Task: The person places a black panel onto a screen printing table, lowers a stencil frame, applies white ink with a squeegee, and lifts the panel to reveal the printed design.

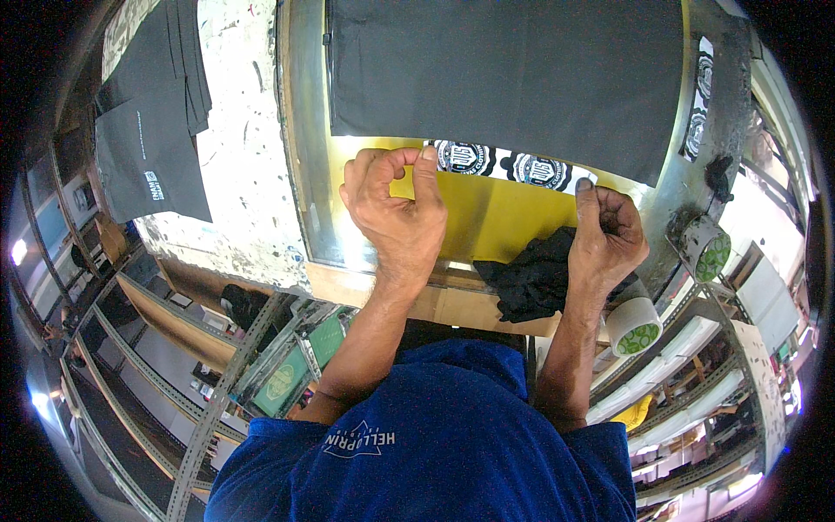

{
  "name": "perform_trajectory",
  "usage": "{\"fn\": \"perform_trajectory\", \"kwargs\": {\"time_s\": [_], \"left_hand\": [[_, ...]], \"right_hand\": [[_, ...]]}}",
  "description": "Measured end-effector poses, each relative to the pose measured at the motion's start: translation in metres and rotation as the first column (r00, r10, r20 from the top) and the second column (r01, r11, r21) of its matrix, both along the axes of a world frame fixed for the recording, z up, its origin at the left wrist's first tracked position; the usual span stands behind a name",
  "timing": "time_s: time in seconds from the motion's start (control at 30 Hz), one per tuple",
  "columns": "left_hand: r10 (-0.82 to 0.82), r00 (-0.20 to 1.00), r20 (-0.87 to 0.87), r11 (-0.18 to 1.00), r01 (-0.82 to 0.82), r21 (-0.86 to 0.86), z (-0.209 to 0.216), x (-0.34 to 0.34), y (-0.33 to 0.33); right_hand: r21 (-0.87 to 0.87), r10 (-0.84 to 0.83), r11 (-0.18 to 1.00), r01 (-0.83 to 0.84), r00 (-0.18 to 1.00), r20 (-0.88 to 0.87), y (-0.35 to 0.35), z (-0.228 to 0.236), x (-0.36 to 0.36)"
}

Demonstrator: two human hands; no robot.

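Observation:
A strip of black-and-white printed tape (pixel 503 165) is stretched between my hands along the near edge of a dark sheet (pixel 504 78). My left hand (pixel 396 200) pinches its left end between thumb and forefinger. At the right end, my right hand (pixel 609 230) grips the strip's corner with the thumb over it. Beneath the strip shows the yellow mesh of a framed screen (pixel 496 209), which the dark sheet partly covers. A crumpled black cloth (pixel 531 274) lies on the frame's near side, beside my right wrist.
Another printed strip (pixel 698 100) is stuck on the frame's right side. One tape roll (pixel 703 248) stands at the right edge, another (pixel 635 329) by my right forearm. Dark printed fabric pieces (pixel 152 161) lie on the paint-spotted table (pixel 248 191) at left. Metal racks (pixel 174 391) stand below.

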State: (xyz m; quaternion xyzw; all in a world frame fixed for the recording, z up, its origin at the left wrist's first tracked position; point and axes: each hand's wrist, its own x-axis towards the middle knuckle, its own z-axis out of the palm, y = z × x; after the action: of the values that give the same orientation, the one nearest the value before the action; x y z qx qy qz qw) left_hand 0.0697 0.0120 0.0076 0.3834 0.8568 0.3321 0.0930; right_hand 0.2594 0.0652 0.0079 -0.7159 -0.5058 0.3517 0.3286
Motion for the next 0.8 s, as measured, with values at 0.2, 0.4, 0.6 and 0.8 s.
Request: {"fn": "perform_trajectory", "kwargs": {"time_s": [0.2,0.4,0.6,0.8], "left_hand": [[0.009,1.000,0.000,1.000,-0.009,0.009,-0.0007,0.0010,0.0007],[0.008,1.000,-0.006,1.000,-0.008,0.021,-0.0030,0.0013,0.0002],[0.013,1.000,-0.002,1.000,-0.013,0.012,-0.0030,0.0020,0.0004],[0.004,0.999,-0.032,1.000,-0.003,0.021,-0.0039,0.0018,0.0004]], "right_hand": [[-0.003,0.003,1.000,-0.003,1.000,0.007,0.0011,0.0024,-0.0009],[-0.016,0.001,1.000,-0.001,1.000,0.005,0.0008,0.0037,-0.0009],[-0.003,0.002,1.000,-0.002,1.000,-0.015,0.0008,0.0015,-0.0002],[-0.013,-0.010,1.000,0.009,0.999,-0.033,0.0018,0.0049,-0.0026]]}}
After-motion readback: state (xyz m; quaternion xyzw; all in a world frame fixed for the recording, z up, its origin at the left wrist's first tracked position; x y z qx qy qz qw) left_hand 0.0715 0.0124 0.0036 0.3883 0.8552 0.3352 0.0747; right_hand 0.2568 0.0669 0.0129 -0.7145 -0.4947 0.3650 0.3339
